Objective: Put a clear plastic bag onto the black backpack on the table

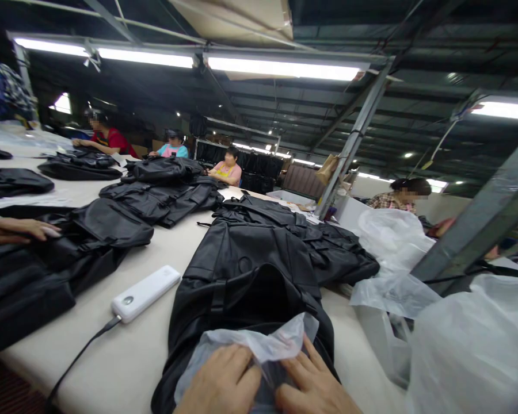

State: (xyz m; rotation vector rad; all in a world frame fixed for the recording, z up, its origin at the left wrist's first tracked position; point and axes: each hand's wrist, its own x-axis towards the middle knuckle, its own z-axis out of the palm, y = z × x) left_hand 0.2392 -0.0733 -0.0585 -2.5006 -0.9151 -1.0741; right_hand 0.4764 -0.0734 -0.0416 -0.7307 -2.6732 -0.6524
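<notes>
A black backpack (250,270) lies flat on the long table (125,356) right in front of me. Over its near end lies a thin clear plastic bag (267,342). My left hand (220,385) presses down on the plastic with fingers bent over it. My right hand (315,385) rests on the same plastic just to the right, fingers spread flat. Whether either hand pinches the film is unclear.
A white power bank (145,292) with a dark cable lies left of the backpack. More black bags (164,195) cover the table farther back. Another person's hand (21,230) rests on bags at the left. Heaped clear plastic (470,345) fills the right. Several people sit along the far side.
</notes>
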